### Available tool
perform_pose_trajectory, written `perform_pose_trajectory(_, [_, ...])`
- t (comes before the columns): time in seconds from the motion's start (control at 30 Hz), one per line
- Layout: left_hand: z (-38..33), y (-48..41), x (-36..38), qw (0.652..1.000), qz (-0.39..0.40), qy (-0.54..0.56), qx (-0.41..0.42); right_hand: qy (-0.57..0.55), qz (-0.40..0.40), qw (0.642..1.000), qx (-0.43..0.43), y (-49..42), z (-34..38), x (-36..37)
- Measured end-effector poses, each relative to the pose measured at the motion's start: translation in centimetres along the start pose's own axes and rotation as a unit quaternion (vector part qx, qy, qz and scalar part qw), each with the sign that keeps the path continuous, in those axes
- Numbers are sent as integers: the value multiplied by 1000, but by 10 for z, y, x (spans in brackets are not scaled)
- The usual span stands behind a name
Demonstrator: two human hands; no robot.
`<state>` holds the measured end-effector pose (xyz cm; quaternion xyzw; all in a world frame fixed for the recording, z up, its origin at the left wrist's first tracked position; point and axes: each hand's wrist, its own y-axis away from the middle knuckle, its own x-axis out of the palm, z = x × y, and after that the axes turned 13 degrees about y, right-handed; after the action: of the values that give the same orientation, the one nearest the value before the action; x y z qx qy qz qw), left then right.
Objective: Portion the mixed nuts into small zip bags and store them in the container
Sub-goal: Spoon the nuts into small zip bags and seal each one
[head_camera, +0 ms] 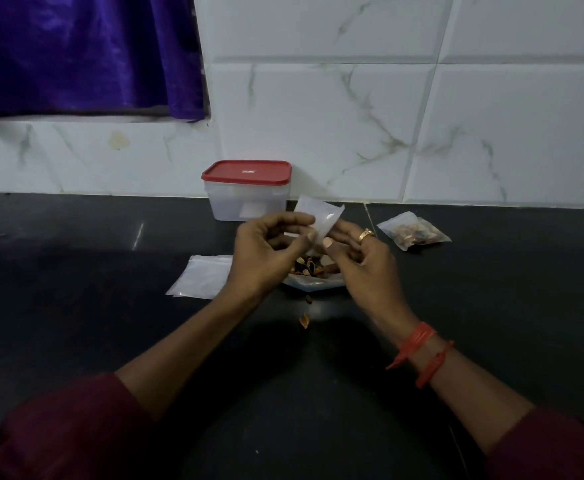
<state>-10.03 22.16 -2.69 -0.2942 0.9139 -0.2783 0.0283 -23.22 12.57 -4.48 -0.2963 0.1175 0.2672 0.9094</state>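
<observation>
Both hands hold a small empty zip bag above the counter. My left hand pinches its lower left edge and my right hand pinches the lower right edge with the thumb. Under the hands lies a pile of mixed nuts on an open plastic bag, partly hidden. A filled zip bag of nuts lies to the right. The clear container with a red lid stands shut at the back against the wall.
A stack of empty zip bags lies left of the nut pile. Two loose nuts sit on the black counter in front of the pile. White tiled wall behind; a purple curtain hangs upper left.
</observation>
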Motion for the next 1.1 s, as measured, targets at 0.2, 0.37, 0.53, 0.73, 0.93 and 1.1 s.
perform_pose_trajectory(0.2, [11, 3, -2, 996, 55, -53, -35, 74, -30, 996, -37, 3, -4, 0])
perform_pose_trajectory(0.37, [7, 1, -5, 990, 75, 9, -116, 67, -71, 995, -29, -1, -7, -6])
perform_pose_trajectory(0.53, [5, 2, -8, 980, 49, 50, -186, 102, -43, 992, -59, 1, -6, -4])
perform_pose_trajectory(0.73, [3, 1, -11, 981, 46, 29, -186, 88, 7, 993, -79, 3, -4, -2])
perform_pose_trajectory(0.93, [1, 0, -11, 981, 75, 3, -178, 26, 16, 998, -50, -1, -4, -7])
perform_pose_trajectory(1.1, [4, 0, -11, 984, 76, -54, -154, 151, -86, 980, -93, 0, -4, -5])
